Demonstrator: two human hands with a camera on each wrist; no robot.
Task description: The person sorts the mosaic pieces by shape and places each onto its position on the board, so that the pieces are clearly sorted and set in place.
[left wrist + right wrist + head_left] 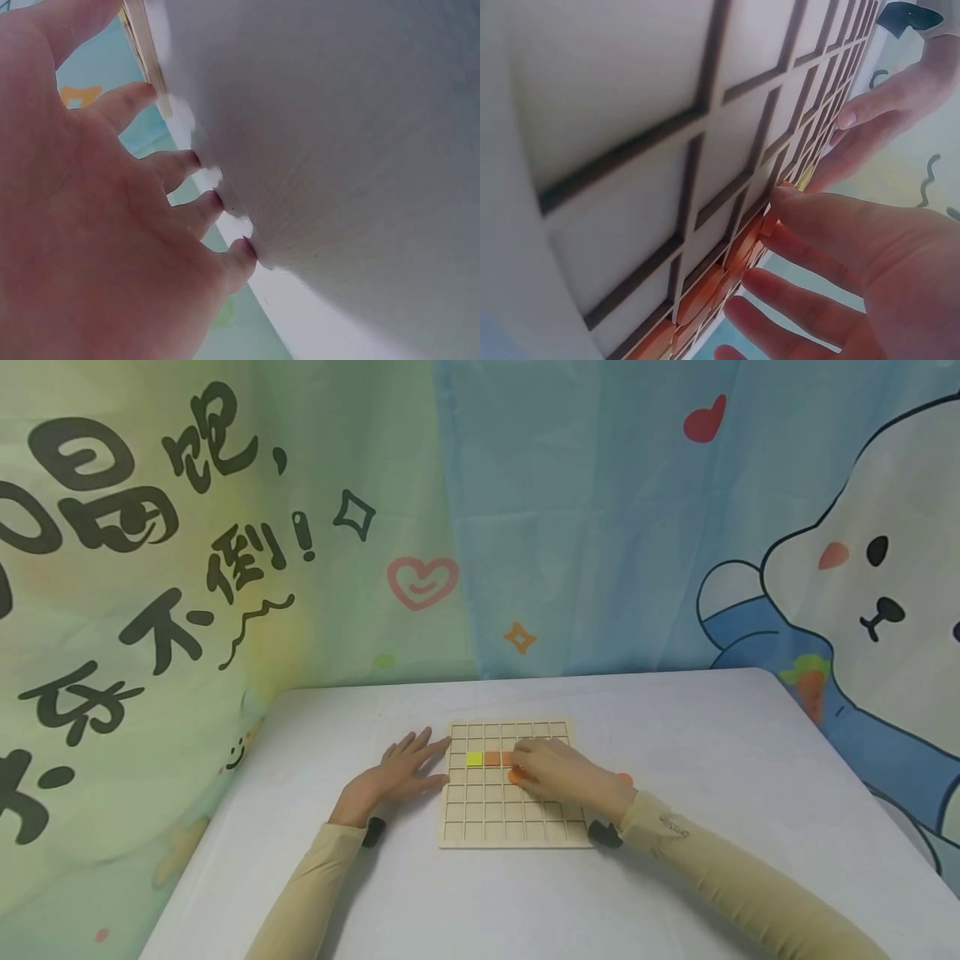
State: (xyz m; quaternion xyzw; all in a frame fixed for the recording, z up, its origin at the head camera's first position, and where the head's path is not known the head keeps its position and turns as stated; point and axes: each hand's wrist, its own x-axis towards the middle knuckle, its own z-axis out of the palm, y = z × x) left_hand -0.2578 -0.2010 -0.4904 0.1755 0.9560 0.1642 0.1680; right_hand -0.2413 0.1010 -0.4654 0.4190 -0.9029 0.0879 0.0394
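Observation:
A light wooden grid board lies on the white table. In one of its rows sit a yellow square tile and orange tiles to its right. My right hand is over the board and pinches an orange piece between thumb and forefinger; the fingers partly hide it. More orange pieces show along the row beneath that hand. My left hand lies flat with spread fingers at the board's left side, its thumb and forefinger touching the edge.
Beyond the right wrist an orange piece shows partly. The white table ends at a printed curtain behind it. Dark bands sit at both wrists.

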